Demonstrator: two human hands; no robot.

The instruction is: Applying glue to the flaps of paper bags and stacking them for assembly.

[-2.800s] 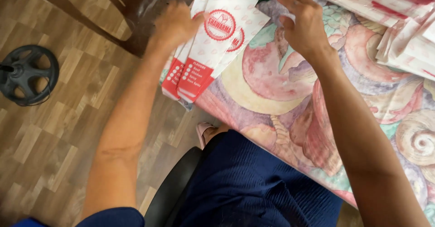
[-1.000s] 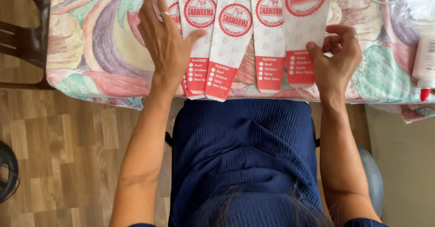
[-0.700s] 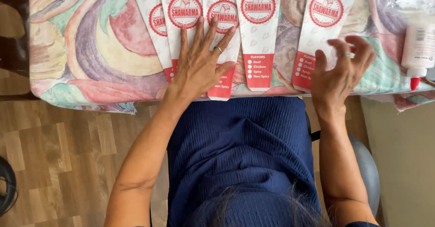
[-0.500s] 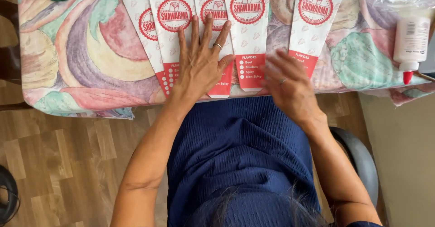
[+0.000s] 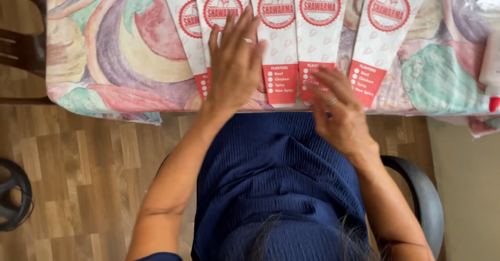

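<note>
— Hands first: what are they doing?
— Her left hand (image 5: pixel 237 66) lies flat, fingers spread, pressing on the paper bags (image 5: pixel 276 37). Her right hand (image 5: pixel 338 112) hangs open over one bag's red end, holding nothing.
— Where are the bags?
— Side by side in a row on the worktop (image 5: pixel 114 58), red ends at its near edge. A glue bottle (image 5: pixel 491 71) sits far right.

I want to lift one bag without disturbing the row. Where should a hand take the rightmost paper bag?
Take the rightmost paper bag by its red bottom end, coming from the near table edge; that end lies free, apart from its neighbours.
</note>
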